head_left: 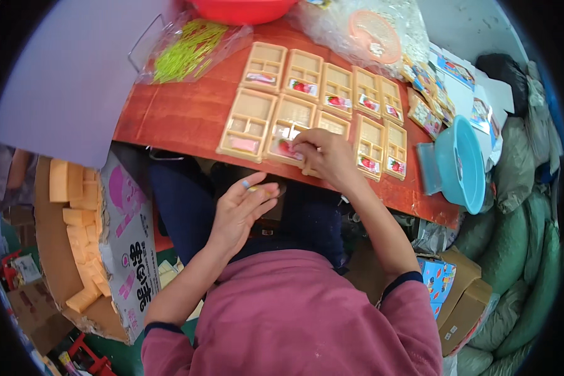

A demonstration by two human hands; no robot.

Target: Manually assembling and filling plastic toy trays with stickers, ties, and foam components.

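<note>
Two rows of beige compartment trays stand on the red table. Over the front row, my right hand has its fingers bent and closed at the lower part of the second tray from the left, next to a strawberry-picture piece. Whatever its fingertips hold is hidden. My left hand is just off the table's front edge, its fingers curled together around something small, partly yellowish, that I cannot make out. A pink piece lies in the front-left tray; several other trays hold strawberry-picture pieces.
A clear bag of yellow-green sticks lies at the back left, near a red basin. Filled packs and a blue basin are at right. An open carton of beige trays stands lower left.
</note>
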